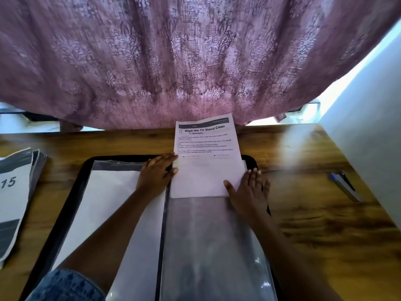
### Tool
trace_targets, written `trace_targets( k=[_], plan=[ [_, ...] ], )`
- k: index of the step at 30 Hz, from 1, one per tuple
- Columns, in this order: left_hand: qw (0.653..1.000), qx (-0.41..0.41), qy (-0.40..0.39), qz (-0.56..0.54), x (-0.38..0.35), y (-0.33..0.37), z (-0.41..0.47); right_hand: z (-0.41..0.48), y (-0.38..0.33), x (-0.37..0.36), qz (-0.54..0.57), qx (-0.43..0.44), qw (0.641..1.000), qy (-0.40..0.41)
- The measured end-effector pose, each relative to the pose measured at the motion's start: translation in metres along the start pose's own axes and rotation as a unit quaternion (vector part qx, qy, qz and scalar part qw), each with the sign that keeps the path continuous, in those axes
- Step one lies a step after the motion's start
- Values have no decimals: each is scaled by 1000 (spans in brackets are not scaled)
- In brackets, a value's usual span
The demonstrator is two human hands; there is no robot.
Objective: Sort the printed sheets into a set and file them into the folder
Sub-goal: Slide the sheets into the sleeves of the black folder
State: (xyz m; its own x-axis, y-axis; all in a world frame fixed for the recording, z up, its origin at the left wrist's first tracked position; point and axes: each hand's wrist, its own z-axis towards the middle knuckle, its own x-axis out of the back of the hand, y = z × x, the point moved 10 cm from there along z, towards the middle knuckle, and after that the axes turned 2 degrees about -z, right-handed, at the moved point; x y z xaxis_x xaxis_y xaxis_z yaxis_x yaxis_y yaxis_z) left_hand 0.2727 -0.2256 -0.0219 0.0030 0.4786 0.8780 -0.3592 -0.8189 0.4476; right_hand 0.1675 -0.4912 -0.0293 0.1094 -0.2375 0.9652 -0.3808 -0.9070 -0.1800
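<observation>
Feeding into the folder point(86, 168), as I read it: the printed sheet point(206, 146) (headed "Wipe the TV Stand Clean") lies between the two hands. Its lower part is inside the clear sleeve point(212, 235) of the right-hand page, and its printed upper part juts out beyond the fingertips, over the far rim and onto the table point(314, 224). Left hand point(156, 174): fingers extended and laid flat at the sheet's left edge, where it meets the sleeve mouth. It grips nothing that I can see, and is likely pinning sleeve and page so the mouth does not shift. Right hand point(249, 192): palm down, fingers straight and a little spread, thumb out across the sheet's lower right corner. It holds nothing and only presses, placed there, I judge, to keep the paper square and draw it toward the wrist. The sleeve on the wrist side of the right hand looks empty, so the sheet has roughly half its travel left. Under the left forearm, the opposite page point(108, 203) carries a white sheet already filed. Well out to the left of the left hand sits a stack of sheets point(13, 192), the top one marked 15, presumably kept within reach for the next pick. Well off to the right of the right hand lies a pen point(345, 185), untouched. Beyond both sets of fingertips a mauve patterned curtain point(195, 61) hangs to the table's far edge.
</observation>
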Motion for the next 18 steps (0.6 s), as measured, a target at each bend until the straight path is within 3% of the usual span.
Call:
trace_targets(
  k=[2,4,7,11,18],
  plan=[
    [1000,9,0,1,-2,-4,1,24,-31,26,21,33,997,61],
    [1000,16,0,14,-4,-7,2,58,-86,46,45,144,982,115],
    [999,32,-10,26,-6,-7,1,114,-155,36,-2,255,964,75],
    [999,46,-11,16,-5,-7,2,173,-181,13,-47,268,962,17],
    [999,44,-3,13,-6,-8,3,205,-189,39,17,276,960,32]
  ],
)
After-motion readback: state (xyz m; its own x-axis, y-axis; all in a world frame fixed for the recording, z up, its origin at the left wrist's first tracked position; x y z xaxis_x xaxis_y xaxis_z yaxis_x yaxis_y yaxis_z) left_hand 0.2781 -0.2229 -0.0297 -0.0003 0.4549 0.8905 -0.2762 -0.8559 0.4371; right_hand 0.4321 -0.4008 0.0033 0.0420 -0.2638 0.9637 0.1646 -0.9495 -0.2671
